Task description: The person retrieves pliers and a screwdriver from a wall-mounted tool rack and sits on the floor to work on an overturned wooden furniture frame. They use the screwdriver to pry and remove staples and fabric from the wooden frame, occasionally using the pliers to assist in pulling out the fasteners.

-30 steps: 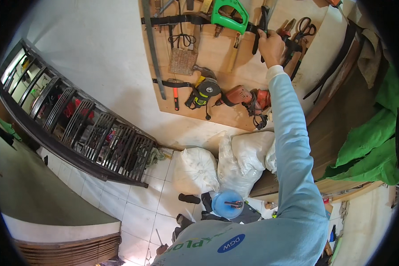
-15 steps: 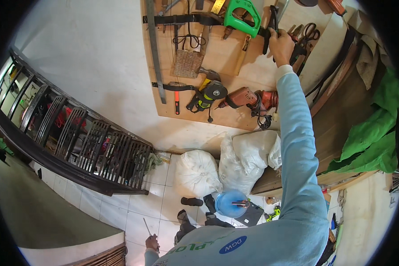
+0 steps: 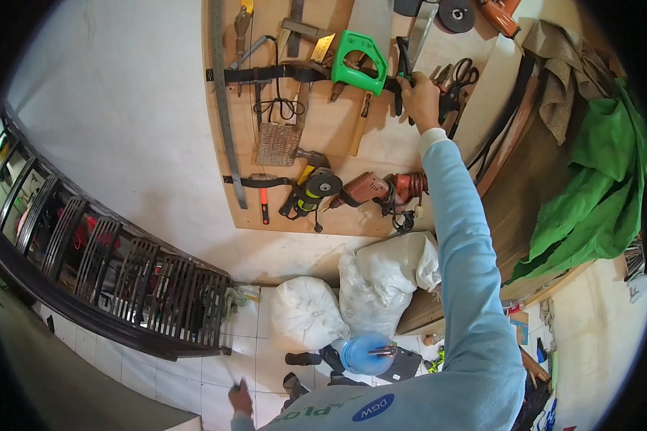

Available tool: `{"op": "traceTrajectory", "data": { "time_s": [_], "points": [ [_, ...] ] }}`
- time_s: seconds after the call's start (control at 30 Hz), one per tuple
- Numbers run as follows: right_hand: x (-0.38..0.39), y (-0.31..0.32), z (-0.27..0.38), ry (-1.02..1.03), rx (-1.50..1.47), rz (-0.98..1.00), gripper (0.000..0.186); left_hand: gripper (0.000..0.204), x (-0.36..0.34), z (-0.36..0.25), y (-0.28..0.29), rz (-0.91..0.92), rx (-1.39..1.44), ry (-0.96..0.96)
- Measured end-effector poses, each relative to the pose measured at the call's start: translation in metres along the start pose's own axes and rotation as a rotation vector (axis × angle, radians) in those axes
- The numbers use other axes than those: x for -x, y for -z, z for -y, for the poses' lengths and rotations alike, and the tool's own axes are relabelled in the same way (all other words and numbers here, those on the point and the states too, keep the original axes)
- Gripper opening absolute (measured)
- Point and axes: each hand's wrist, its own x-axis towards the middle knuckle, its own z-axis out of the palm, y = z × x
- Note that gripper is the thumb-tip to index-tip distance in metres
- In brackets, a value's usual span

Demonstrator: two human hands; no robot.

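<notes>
My right arm stretches up to the wooden tool board. There my right hand (image 3: 422, 103) closes its fingers on a long black-handled tool (image 3: 401, 61) hanging at the black strap; its exact kind is partly hidden. Left of this hand hangs a saw with a green handle (image 3: 359, 63), and close on its right are scissors (image 3: 465, 73) and other hand tools. Low at the left, my left hand (image 3: 241, 399) is closed around a thin metal rod, smeared by motion and pointing upward; its kind does not show.
Lower on the board hang an angle grinder (image 3: 315, 190), a hammer and red power drills (image 3: 366, 188). White sacks (image 3: 305, 314) and a blue water container (image 3: 366, 353) stand on the tiled floor. A dark slatted railing (image 3: 140, 273) is at left, green cloth (image 3: 589, 194) at right.
The whole view has shifted, so the board sits lower and further left. My right hand stays at the same tool. My left hand has moved slightly, and its rod is now blurred.
</notes>
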Motion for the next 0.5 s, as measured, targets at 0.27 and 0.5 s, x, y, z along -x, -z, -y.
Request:
{"op": "traceTrajectory", "data": {
  "time_s": [0.27, 0.5],
  "points": [
    [-0.173, 0.064, 0.041, 0.360, 0.115, -0.549, 0.035, 0.043, -0.021, -0.226, -0.113, 0.085, 0.058, -0.481],
    [-0.233, 0.074, 0.100, 0.004, -0.027, -0.281, 0.056, 0.047, 0.021, -0.066, -0.081, -0.109, -0.334, -0.488]
  ]
}}
